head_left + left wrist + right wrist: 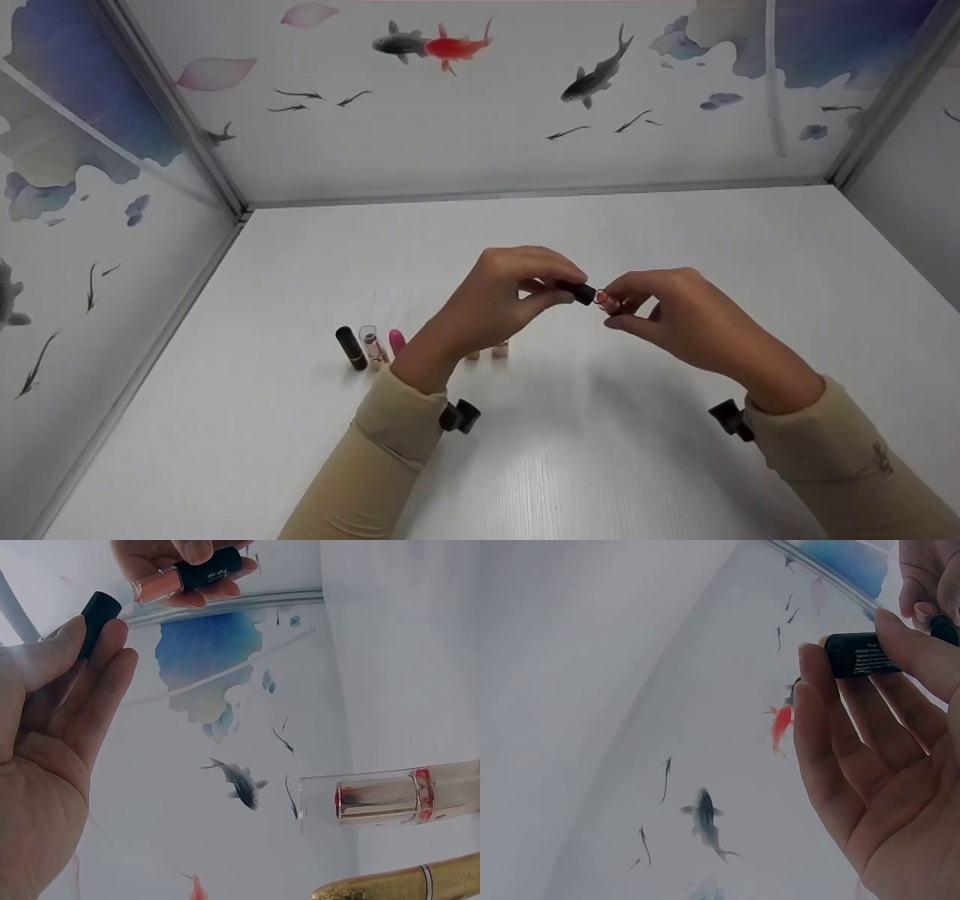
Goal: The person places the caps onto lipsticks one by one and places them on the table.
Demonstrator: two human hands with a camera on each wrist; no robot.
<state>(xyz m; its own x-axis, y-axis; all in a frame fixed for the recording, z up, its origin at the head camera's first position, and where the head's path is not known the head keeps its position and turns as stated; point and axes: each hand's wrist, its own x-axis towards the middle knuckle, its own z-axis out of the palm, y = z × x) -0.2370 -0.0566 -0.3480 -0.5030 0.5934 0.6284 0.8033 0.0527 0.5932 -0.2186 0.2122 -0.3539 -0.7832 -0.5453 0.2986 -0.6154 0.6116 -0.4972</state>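
Between finger and thumb, my left hand [504, 292] pinches a small black lipstick cap [582, 293] above the table. Facing it, my right hand [679, 319] grips a lipstick [606, 302] by its black base. In the left wrist view, the lipstick's coral-pink end [156, 587] sticks out of that base and points at the cap [101, 615], with a gap between them. Small print shows on the black base [855, 654] in the right wrist view, where the fingers and thumb hold it.
A row of lipsticks stands on the white table [555, 480]: a black tube [351, 348], a clear-capped one [373, 347], a pink one [397, 342] and others partly behind the left forearm. A gold tube [375, 886] shows in the left wrist view. Fish-printed panels [480, 150] enclose the table.
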